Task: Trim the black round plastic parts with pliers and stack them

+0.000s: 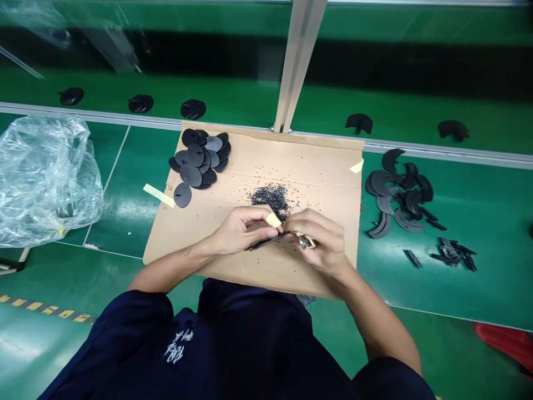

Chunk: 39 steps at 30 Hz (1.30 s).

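My left hand pinches a thin dark plastic piece, seen nearly edge-on; its full shape is hidden by my fingers. Yellow tape is wrapped round one of its fingertips. Close against it, my right hand is closed round a small shiny metal tool, whose kind I cannot make out. The fingertips of both hands meet at the dark piece. Just beyond them a pile of tiny black bits lies scattered on a cardboard sheet.
Black oval discs are heaped on the cardboard's far left. Black crescent pieces and narrow black parts lie on the green table at right. A clear plastic bag sits left. A metal post stands behind the cardboard.
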{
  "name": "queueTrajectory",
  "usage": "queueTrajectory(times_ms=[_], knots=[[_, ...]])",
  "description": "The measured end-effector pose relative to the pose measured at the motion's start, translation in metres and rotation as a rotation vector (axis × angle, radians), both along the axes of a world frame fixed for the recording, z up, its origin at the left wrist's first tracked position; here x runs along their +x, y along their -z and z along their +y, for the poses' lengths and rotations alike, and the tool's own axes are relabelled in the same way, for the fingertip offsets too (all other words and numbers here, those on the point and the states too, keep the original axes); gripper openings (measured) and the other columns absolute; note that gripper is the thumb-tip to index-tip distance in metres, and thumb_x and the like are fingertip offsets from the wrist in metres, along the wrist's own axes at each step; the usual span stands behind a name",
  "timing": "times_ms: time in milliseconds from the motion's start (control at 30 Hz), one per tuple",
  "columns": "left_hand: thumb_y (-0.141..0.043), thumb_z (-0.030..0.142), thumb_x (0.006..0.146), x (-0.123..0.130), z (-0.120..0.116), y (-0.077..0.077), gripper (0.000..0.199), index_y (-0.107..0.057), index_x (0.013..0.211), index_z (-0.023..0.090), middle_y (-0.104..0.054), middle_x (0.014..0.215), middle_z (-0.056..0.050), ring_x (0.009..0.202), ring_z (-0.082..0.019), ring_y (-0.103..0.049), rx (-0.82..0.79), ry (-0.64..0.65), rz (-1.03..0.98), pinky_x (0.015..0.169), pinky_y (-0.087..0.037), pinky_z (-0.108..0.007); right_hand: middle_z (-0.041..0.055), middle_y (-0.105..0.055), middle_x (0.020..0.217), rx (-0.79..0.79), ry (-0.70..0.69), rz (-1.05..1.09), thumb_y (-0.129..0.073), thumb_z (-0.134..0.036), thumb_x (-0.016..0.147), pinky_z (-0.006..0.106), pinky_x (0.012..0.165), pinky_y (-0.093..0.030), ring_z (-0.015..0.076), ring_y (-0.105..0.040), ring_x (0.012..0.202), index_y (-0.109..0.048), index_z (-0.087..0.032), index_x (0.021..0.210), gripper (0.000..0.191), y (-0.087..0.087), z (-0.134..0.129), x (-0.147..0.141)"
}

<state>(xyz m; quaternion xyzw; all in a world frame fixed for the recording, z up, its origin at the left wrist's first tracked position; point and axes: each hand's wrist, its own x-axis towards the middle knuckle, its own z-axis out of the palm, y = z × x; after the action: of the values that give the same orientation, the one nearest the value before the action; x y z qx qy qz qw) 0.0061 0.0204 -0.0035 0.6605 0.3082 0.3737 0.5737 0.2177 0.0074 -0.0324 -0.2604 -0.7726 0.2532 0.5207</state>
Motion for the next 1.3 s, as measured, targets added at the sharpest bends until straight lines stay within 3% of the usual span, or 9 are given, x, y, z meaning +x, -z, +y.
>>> queueTrajectory(times_ms=[100,167,267,367,600,1000,1133,1200,1300], knots=[[-0.056,0.063,0.095,-0.001,0.004,0.005,0.051,-0.076,0.105,0.017,-0.075,0.100,-0.011,0.096,-0.019,-0.073,-0.014,0.025,0.001,0.086,-0.062,-0.032,0.0056,-0.070,0.090,0.052,0.161,-0.011,-0.069,-0.021,0.093,0.033,0.068,-0.058,0.0171,-0.067,0.077,-0.068,-0.022,0.098,0.006,0.002,0.000,-0.001],[-0.058,0.069,0.091,-0.002,0.003,0.010,0.059,-0.073,0.118,0.019,-0.075,0.112,-0.012,0.106,-0.021,-0.073,0.002,0.014,-0.025,0.092,-0.062,-0.035,0.0054,-0.070,0.089,0.079,0.221,-0.045,-0.068,-0.019,0.093,0.033,0.067,-0.057,0.0169,-0.066,0.075,-0.067,-0.022,0.097,0.005,0.001,-0.001,-0.001],[-0.078,0.045,0.087,-0.003,-0.001,0.016,0.039,-0.073,0.115,0.018,-0.076,0.108,-0.009,0.099,-0.018,-0.074,0.138,-0.096,0.036,0.087,-0.062,-0.029,0.0066,-0.070,0.095,0.069,0.147,-0.107,-0.066,-0.016,0.093,0.033,0.069,-0.057,0.0176,-0.067,0.082,-0.065,-0.021,0.103,0.011,-0.004,0.000,0.002],[-0.078,0.029,0.089,-0.006,-0.004,0.015,0.020,-0.076,0.105,0.017,-0.077,0.099,-0.007,0.092,-0.015,-0.073,0.329,-0.185,0.134,0.084,-0.060,-0.027,0.0076,-0.070,0.099,0.027,0.129,-0.173,-0.066,-0.017,0.093,0.034,0.072,-0.057,0.0188,-0.067,0.086,-0.062,-0.020,0.114,0.021,-0.007,0.004,0.010],[-0.078,0.026,0.088,-0.013,0.000,0.011,0.025,-0.078,0.112,0.019,-0.078,0.095,-0.007,0.085,-0.014,-0.072,0.518,-0.234,0.212,0.076,-0.060,-0.025,0.0087,-0.069,0.089,0.102,0.220,-0.614,-0.055,-0.019,0.091,0.036,0.067,-0.047,0.0223,-0.056,0.078,-0.064,-0.018,0.100,0.013,-0.002,0.013,0.018],[-0.078,0.021,0.088,-0.011,-0.002,0.016,0.022,-0.077,0.110,0.018,-0.078,0.087,-0.005,0.072,-0.010,-0.068,0.592,-0.227,0.199,0.067,-0.057,-0.021,0.0072,-0.065,0.079,0.114,0.227,-0.791,-0.050,-0.013,0.090,0.032,0.065,-0.037,0.0188,-0.050,0.072,-0.065,-0.016,0.088,0.016,-0.014,0.013,0.015],[-0.080,0.023,0.086,-0.011,-0.003,0.017,0.019,-0.080,0.105,0.019,-0.078,0.085,-0.004,0.068,-0.011,-0.068,0.502,-0.211,0.196,0.065,-0.056,-0.022,0.0059,-0.062,0.072,0.115,0.231,-0.877,-0.044,-0.009,0.090,0.031,0.061,-0.030,0.0168,-0.046,0.066,-0.064,-0.017,0.083,0.022,-0.016,0.015,0.014],[-0.081,0.028,0.084,-0.009,-0.004,0.019,0.018,-0.081,0.099,0.018,-0.078,0.085,-0.005,0.070,-0.012,-0.069,0.334,-0.213,0.197,0.066,-0.057,-0.023,0.0053,-0.060,0.068,0.063,0.230,-0.931,-0.043,-0.008,0.088,0.032,0.059,-0.024,0.0160,-0.042,0.061,-0.064,-0.017,0.081,0.024,-0.015,0.018,0.012],[-0.085,0.036,0.080,-0.005,-0.003,0.025,0.024,-0.081,0.093,0.016,-0.079,0.088,-0.006,0.077,-0.015,-0.072,-0.053,-0.248,0.132,0.071,-0.059,-0.025,0.0042,-0.059,0.067,-0.137,0.190,-0.967,-0.045,-0.010,0.087,0.032,0.058,-0.020,0.0151,-0.041,0.058,-0.063,-0.017,0.079,0.021,-0.011,0.025,0.011]])
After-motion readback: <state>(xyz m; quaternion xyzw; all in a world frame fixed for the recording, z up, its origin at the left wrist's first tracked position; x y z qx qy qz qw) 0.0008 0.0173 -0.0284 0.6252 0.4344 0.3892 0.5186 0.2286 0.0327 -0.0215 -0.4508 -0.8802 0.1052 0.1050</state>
